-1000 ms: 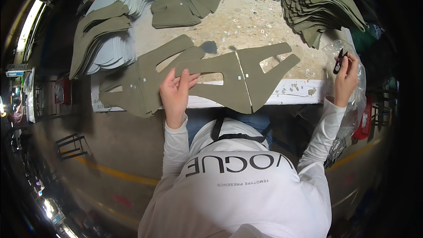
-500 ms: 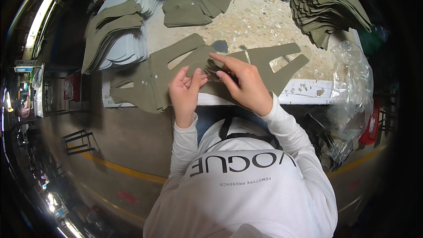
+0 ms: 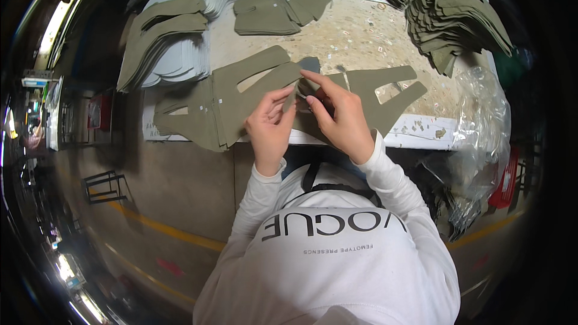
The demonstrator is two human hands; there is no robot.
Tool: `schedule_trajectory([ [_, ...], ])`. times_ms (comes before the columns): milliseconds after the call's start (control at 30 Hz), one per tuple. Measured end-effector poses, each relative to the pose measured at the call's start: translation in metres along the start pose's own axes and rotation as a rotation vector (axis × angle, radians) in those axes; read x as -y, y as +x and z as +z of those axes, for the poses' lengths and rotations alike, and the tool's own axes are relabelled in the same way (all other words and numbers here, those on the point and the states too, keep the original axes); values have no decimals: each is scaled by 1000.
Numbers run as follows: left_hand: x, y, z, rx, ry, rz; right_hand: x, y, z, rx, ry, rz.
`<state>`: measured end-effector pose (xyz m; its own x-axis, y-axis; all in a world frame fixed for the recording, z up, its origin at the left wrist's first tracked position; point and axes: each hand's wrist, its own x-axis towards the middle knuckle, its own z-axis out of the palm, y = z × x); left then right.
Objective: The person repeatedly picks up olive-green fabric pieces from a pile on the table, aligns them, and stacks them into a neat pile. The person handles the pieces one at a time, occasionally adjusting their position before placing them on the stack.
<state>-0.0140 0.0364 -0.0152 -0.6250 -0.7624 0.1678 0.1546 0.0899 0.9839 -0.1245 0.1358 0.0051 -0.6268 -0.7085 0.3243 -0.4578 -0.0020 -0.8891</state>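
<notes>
Between my hands, the edge of an olive fabric piece is lifted off the table and bent upward. My left hand pinches it between thumb and fingers. My right hand curls around the same raised edge, its index finger stretched along the top; the fingers partly hide the cloth. Under and left of my hands lie overlapping olive cut pieces with slots and small white stickers. To the right, another olive piece with a forked end lies flat. A small dark grey piece sits just beyond my fingertips.
Stacks of olive pieces stand at the far right, more olive and pale grey pieces at the left. Olive panels lie at the back. Scraps dot the worktable. A clear plastic bag hangs at the right edge.
My left hand has moved right, closer to my right hand, and the fabric edge between them now stands more upright. The whole view has shifted slightly.
</notes>
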Motion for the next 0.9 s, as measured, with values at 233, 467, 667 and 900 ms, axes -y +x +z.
schedule_trajectory([
  [233,3,0,1,-3,102,33,3,-12,-8,105,46,274],
  [467,-4,-11,-7,104,55,-123,1,-3,-44,44,111,260],
  [667,-3,-18,5,-5,-229,-85,6,-5,-38,151,-87,100],
  [900,-12,-23,5,20,-261,-201,10,-7,-39,191,-162,-15],
])
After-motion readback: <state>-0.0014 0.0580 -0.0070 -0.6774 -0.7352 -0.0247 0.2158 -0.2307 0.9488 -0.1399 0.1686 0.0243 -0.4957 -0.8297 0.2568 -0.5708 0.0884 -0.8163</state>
